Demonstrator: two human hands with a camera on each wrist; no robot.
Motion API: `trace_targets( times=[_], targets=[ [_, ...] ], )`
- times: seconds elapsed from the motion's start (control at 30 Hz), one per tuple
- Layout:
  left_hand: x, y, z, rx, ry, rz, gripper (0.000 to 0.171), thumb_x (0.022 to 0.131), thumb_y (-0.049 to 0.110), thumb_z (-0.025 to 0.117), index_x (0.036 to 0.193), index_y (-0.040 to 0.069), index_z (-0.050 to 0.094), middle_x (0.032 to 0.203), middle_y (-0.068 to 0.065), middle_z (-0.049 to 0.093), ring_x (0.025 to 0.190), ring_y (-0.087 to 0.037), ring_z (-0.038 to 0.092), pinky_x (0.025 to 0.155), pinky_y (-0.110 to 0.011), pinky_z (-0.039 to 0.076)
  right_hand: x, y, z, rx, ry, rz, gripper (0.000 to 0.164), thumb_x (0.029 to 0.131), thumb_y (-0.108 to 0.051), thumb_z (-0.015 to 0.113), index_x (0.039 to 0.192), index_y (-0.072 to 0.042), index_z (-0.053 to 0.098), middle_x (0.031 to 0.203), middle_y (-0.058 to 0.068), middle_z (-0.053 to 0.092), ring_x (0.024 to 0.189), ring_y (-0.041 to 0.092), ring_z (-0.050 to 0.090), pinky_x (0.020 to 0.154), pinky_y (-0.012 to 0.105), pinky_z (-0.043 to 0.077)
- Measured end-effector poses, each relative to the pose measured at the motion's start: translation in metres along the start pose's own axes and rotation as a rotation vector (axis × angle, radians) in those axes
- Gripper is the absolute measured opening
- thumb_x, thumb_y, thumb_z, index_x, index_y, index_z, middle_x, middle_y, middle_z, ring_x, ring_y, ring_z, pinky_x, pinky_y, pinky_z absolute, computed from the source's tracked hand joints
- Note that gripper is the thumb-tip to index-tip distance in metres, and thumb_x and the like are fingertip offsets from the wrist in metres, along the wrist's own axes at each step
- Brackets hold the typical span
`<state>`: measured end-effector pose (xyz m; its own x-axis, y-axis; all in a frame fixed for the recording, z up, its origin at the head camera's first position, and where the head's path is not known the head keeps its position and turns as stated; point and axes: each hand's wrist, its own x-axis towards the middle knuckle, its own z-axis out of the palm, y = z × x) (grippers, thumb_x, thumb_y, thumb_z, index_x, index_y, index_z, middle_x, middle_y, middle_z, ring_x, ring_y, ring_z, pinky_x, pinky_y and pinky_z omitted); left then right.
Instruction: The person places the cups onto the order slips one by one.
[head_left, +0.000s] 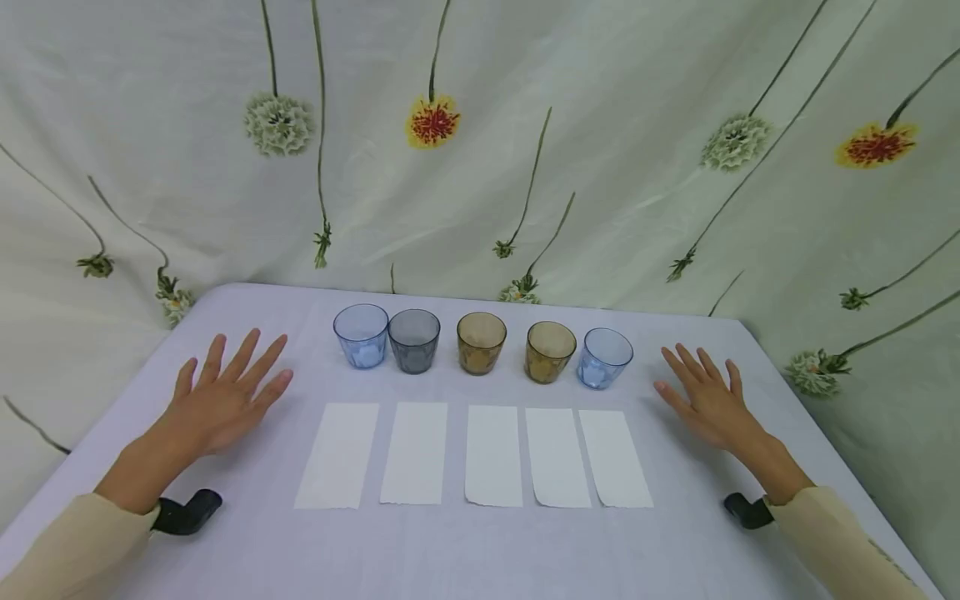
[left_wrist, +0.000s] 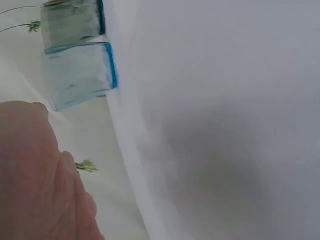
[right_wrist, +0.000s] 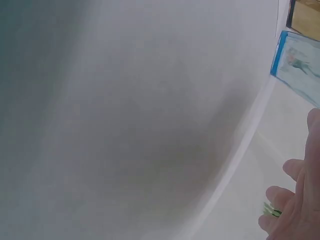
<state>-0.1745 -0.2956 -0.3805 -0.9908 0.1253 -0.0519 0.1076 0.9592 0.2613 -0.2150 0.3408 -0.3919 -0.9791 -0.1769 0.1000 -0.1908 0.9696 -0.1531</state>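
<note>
My left hand (head_left: 217, 408) is spread palm down over the left side of the table, fingers straight and holding nothing. The right hand (head_left: 712, 404) is likewise spread over the right side, holding nothing. Between them, toward the back, stands a row of glass tumblers: a blue glass (head_left: 362, 337) nearest the left hand, a grey glass (head_left: 414, 342) right beside it, an amber glass (head_left: 481, 343), a second amber glass (head_left: 550, 353), and another blue glass (head_left: 604, 358) nearest the right hand. In the left wrist view the left blue glass (left_wrist: 80, 75) shows beyond the fingers.
Several white paper strips lie in a row in front of the glasses, from the leftmost strip (head_left: 337, 456) to the rightmost strip (head_left: 617, 458). A white cloth covers the table (head_left: 450, 550). Behind it hangs a flower-printed curtain (head_left: 600, 108). Black wrist straps (head_left: 187, 512) show below the sleeves.
</note>
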Motion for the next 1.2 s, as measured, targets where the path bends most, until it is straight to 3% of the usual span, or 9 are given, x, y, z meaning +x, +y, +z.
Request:
trace_targets(
  times=[0.27, 0.63, 0.87, 1.0, 1.2],
  targets=[
    [-0.011, 0.023, 0.0, -0.155, -0.101, 0.055, 0.073, 0.105, 0.057, 0.03, 0.162, 0.021, 0.001, 0.165, -0.027, -0.002, 0.143, -0.063, -0.012, 0.104, -0.081, -0.007, 0.005, -0.012, -0.001, 0.038, 0.027, -0.025, 0.069, 0.104, -0.047, 0.046, 0.159, -0.012, 0.025, 0.163, 0.025, 0.021, 0.148, 0.052, 0.013, 0.113, 0.073, -0.004],
    [-0.026, 0.038, 0.006, -0.312, -0.111, 0.185, 0.071, 0.105, 0.047, 0.043, 0.163, 0.027, 0.007, 0.166, -0.024, 0.006, 0.145, -0.061, -0.005, 0.102, -0.082, -0.002, 0.01, -0.026, -0.009, 0.097, 0.033, -0.056, 0.067, 0.105, -0.048, 0.042, 0.16, -0.013, 0.023, 0.164, 0.024, 0.02, 0.149, 0.051, 0.012, 0.114, 0.071, -0.007],
    [-0.034, 0.046, 0.004, -0.484, -0.241, 0.224, 0.089, 0.095, 0.045, 0.065, 0.161, 0.036, 0.007, 0.168, -0.019, 0.003, 0.148, -0.056, -0.011, 0.106, -0.079, -0.008, 0.014, -0.031, -0.01, 0.139, 0.052, -0.068, 0.066, 0.106, -0.046, 0.041, 0.16, -0.013, 0.024, 0.164, 0.023, 0.019, 0.15, 0.051, 0.011, 0.114, 0.072, -0.006],
    [-0.038, 0.047, 0.004, -0.524, -0.27, 0.234, 0.092, 0.09, 0.044, 0.072, 0.16, 0.04, 0.012, 0.168, -0.019, 0.004, 0.15, -0.054, -0.005, 0.106, -0.08, 0.0, 0.019, -0.034, -0.007, 0.182, 0.104, -0.119, 0.062, 0.105, -0.039, 0.047, 0.159, -0.014, 0.028, 0.164, 0.022, 0.023, 0.15, 0.049, 0.014, 0.114, 0.072, -0.003],
    [-0.037, 0.042, 0.012, -0.581, -0.28, 0.275, 0.093, 0.086, 0.04, 0.077, 0.16, 0.033, 0.02, 0.168, -0.011, 0.015, 0.151, -0.047, 0.011, 0.108, -0.077, 0.016, 0.026, -0.039, -0.007, 0.255, 0.11, -0.186, 0.062, 0.105, -0.039, 0.049, 0.159, -0.018, 0.029, 0.165, 0.019, 0.023, 0.151, 0.047, 0.015, 0.116, 0.071, -0.002]
  ],
)
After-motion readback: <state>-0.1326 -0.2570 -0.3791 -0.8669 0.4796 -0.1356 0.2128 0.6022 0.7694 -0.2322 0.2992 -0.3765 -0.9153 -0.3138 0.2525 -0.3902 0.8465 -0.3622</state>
